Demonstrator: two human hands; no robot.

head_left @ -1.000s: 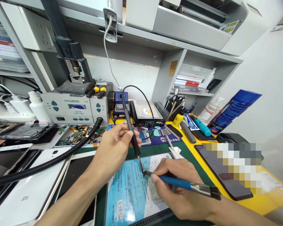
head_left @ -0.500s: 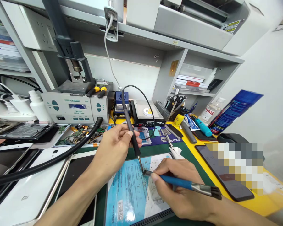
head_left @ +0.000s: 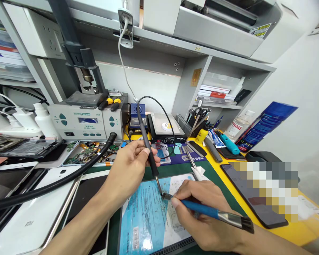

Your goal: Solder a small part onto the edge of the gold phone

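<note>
My left hand is closed around the dark handle of a soldering iron, which slants down with its metal tip low over a blue and white printed sheet. In my right hand a blue-handled double-ended brush is pinched near its left end. That end, a small dark head, meets or nearly meets the iron's tip; whether they touch I cannot tell. The wider bristle end sticks out to the right past my fingers. Small dark bits lie on the sheet below the tip.
Phones, one white, lie at left under a thick black hose. Behind are a tray of circuit parts, a grey rework station and a hot plate. A dark phone lies at right. The iron's cable arcs overhead.
The brush has tilted slightly, its bristle end dropping a little lower to the right. My left hand and the soldering iron stay almost where they were.
</note>
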